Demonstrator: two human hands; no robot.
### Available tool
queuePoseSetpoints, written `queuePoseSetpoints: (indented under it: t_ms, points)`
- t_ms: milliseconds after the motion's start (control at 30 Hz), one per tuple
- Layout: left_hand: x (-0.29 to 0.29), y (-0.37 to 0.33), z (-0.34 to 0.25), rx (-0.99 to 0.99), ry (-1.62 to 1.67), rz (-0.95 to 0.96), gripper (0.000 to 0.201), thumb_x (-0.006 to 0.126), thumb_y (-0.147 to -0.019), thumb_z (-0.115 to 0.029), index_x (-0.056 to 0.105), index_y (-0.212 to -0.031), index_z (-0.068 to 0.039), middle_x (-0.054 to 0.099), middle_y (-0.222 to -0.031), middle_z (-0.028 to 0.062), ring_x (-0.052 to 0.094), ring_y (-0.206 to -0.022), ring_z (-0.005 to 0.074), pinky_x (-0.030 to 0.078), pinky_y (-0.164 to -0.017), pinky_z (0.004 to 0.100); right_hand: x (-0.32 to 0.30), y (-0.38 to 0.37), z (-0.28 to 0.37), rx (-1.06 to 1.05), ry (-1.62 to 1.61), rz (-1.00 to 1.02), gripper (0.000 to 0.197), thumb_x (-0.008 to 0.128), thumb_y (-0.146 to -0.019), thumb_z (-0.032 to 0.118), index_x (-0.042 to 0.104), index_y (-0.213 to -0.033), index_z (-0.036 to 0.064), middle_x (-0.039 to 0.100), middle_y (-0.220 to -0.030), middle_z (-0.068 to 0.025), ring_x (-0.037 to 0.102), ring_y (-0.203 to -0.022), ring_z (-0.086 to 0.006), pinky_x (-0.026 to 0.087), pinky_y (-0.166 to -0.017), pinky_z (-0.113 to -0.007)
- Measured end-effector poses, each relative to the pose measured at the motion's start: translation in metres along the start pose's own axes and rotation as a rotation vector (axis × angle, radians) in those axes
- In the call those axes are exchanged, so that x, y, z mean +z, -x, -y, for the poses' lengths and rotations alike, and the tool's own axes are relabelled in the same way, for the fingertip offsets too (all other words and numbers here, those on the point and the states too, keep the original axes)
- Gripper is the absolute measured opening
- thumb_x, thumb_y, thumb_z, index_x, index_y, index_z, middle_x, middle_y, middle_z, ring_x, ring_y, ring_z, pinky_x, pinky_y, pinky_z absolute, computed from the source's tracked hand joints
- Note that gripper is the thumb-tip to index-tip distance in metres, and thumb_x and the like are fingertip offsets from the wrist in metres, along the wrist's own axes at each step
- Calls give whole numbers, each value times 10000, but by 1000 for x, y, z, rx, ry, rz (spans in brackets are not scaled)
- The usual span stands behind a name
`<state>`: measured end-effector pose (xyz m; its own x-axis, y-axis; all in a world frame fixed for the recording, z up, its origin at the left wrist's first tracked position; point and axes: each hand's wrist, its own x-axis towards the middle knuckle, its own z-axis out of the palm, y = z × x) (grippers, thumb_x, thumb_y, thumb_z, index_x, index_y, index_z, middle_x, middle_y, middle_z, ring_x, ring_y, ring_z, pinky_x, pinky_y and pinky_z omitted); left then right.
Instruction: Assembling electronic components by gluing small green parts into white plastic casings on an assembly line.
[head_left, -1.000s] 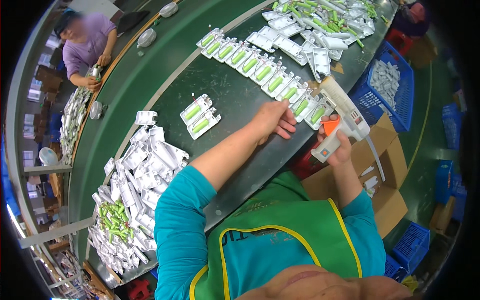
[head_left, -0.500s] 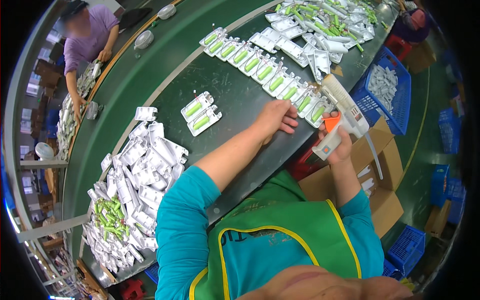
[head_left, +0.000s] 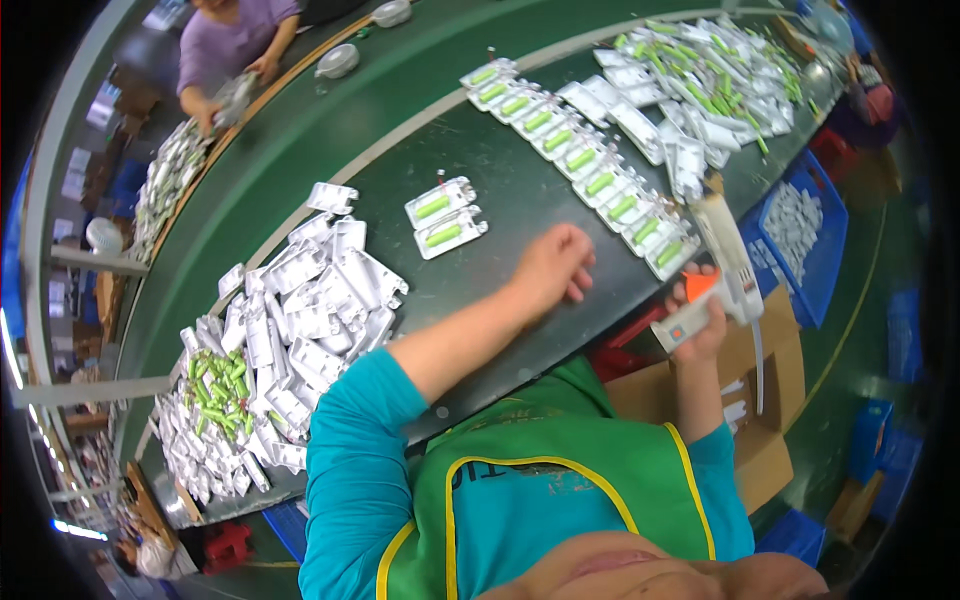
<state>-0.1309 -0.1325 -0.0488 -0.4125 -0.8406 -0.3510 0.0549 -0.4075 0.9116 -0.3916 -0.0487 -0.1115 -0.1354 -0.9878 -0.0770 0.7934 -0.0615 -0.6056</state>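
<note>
My right hand point(head_left: 703, 335) is wrapped round the handle of a white hot glue gun point(head_left: 733, 262) with an orange trigger. The gun's nozzle end points away from me, beside the near end of a slanting row of white plastic casings point(head_left: 622, 207). Each casing in that row carries a green cylindrical battery cell, with thin wires at some ends. Over the dark table, left of the row's near end, hovers my left hand point(head_left: 553, 265), fingers loosely curled and apart, nothing visible in it. Two more casings with cells point(head_left: 443, 235) lie farther left.
White casings point(head_left: 330, 290) and green cells point(head_left: 218, 392) are heaped at left; another mixed heap point(head_left: 700, 75) lies far right. An open cardboard box point(head_left: 770, 450) and a blue crate point(head_left: 835, 250) stand at right. Across the green belt point(head_left: 300, 130) a person in purple point(head_left: 235, 40) handles parts.
My left hand has drawn back leftward from the row's near end. The right hand still grips the glue gun. The whole view has shifted, and the person opposite now lifts a part.
</note>
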Motion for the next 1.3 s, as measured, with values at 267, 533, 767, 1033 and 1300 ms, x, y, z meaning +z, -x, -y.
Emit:
queuePoseSetpoints:
  t_ms: [267,533,767,1033,1300]
  points:
    - [-32,98,1,422,-736,-144,170,586,-889,-122,590,-1042,-49,587,-939,104,596,-755,188,491,-692,299,28,13,12,49,47,216,525,609,-868,323,432,-1297,77,535,-1231,-114,527,-1134,-285,518,-672,-330]
    - [-15,-31,14,780,-1095,-369,161,637,-766,-117,604,-920,-81,591,-1008,82,524,-1004,293,399,-805,428,52,15,-15,64,-21,249,468,597,-883,303,456,-1269,80,545,-1212,-118,545,-1109,-282,528,-632,-335]
    - [-24,-44,15,743,-1224,-370,151,642,-751,-131,621,-897,-99,578,-988,81,517,-1007,275,391,-804,419,32,17,-20,133,-60,297,498,587,-887,286,415,-1309,85,521,-1256,-129,550,-1098,-299,529,-662,-358]
    - [-114,113,-23,664,-1432,-481,375,715,-715,-179,579,-1055,-97,548,-1144,98,511,-1115,287,398,-906,439,40,13,-13,178,-34,373,491,590,-891,289,395,-1298,97,499,-1264,-101,511,-1153,-292,534,-667,-346]
    - [-168,103,-27,489,-1519,-642,528,735,-747,-314,556,-1194,-99,522,-1248,100,481,-1187,291,349,-974,505,69,2,-50,274,15,415,513,595,-881,296,396,-1309,97,517,-1223,-93,552,-1031,-270,532,-684,-344]
